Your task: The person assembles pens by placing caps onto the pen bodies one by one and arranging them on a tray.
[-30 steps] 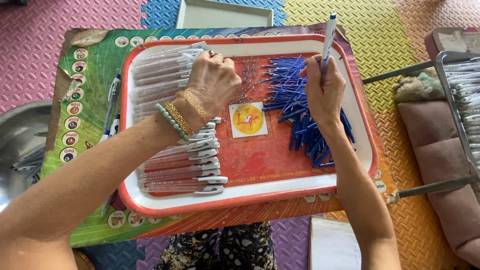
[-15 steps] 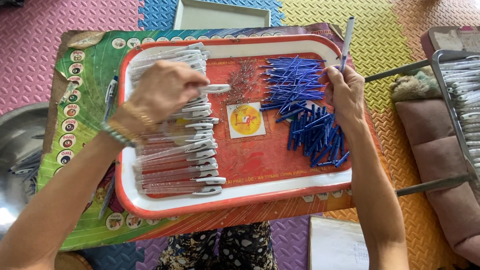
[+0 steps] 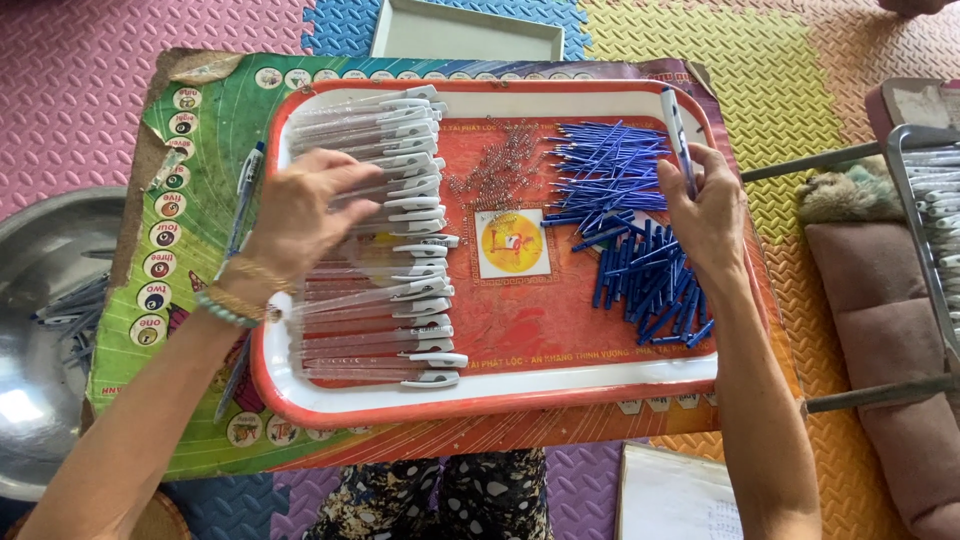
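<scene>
Head view: the right hand (image 3: pixel 712 215) pinches a clear pen barrel (image 3: pixel 678 140) between its fingers (image 3: pixel 690 185), tip pointing to twelve o'clock, above the heap of blue refills (image 3: pixel 640 230). The left hand (image 3: pixel 300 215) lies at nine o'clock, its fingers (image 3: pixel 345 180) loosely spread and touching the stacked row of clear barrels with white clips (image 3: pixel 385 240). A scatter of small springs (image 3: pixel 495 170) sits between the two piles on the red-rimmed tray (image 3: pixel 500 405). A likely mishap: a careless sweep of the left hand could roll the neat barrels into the springs. The tray rests on a colourful printed board (image 3: pixel 190 150) over foam floor mats (image 3: pixel 80 80); a metal bowl (image 3: pixel 40 300) sits at nine o'clock, a cushioned seat (image 3: pixel 880 300) at three.
</scene>
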